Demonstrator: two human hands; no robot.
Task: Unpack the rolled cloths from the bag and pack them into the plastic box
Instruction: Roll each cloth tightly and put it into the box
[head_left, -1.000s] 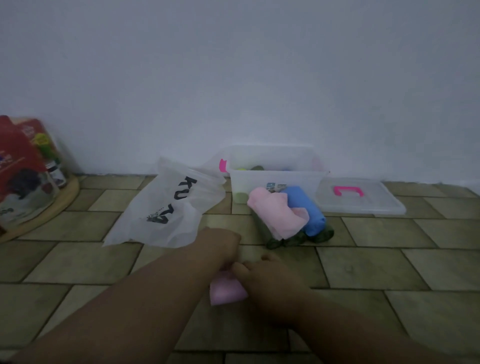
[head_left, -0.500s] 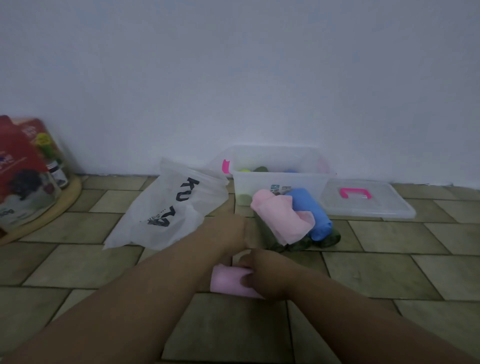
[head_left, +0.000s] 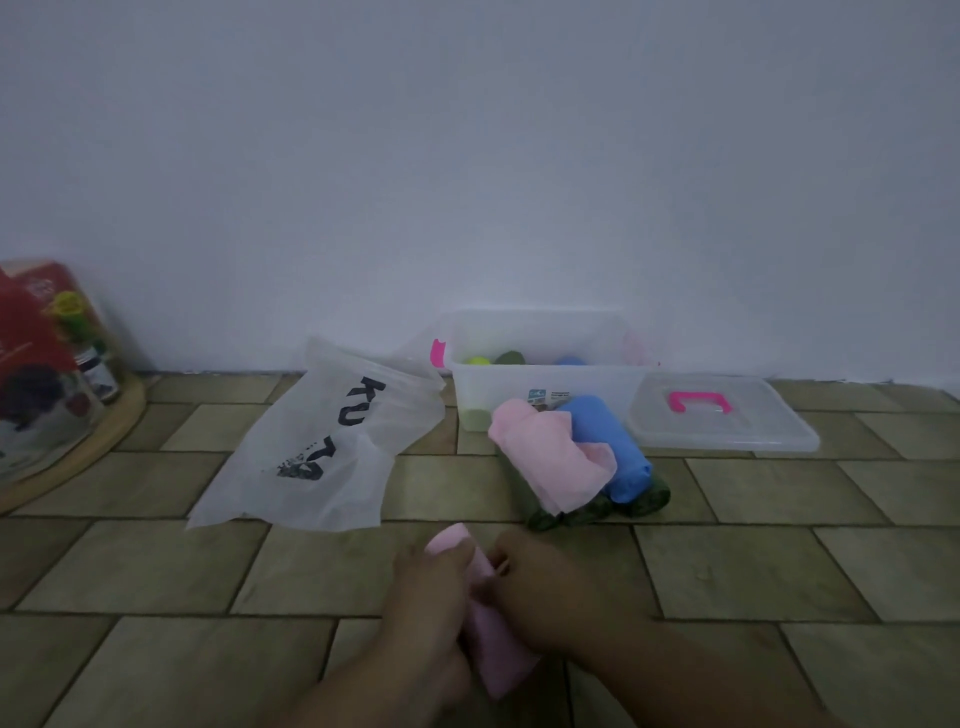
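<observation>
Both hands are wrapped round a pink rolled cloth (head_left: 496, 662) down near the tiled floor (head_left: 156, 566), with the left hand (head_left: 431, 587) curled over its far end and the right hand (head_left: 543, 597) gripping its side. The floppy white bag (head_left: 322, 447) lies just beyond, and the plastic box (head_left: 545, 384) sits by the wall with a few rolls inside, its lid (head_left: 727, 431) flat beside it. In front of the box there's a little heap: a loose pink cloth (head_left: 545, 457), a blue roll (head_left: 608, 441) and dark green ones (head_left: 587, 512) underneath.

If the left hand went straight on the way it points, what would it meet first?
Likely the cloth pile: the left hand, gripping the pink roll, points forward and slightly right, with bare floor between. Depth is unclear.
</observation>
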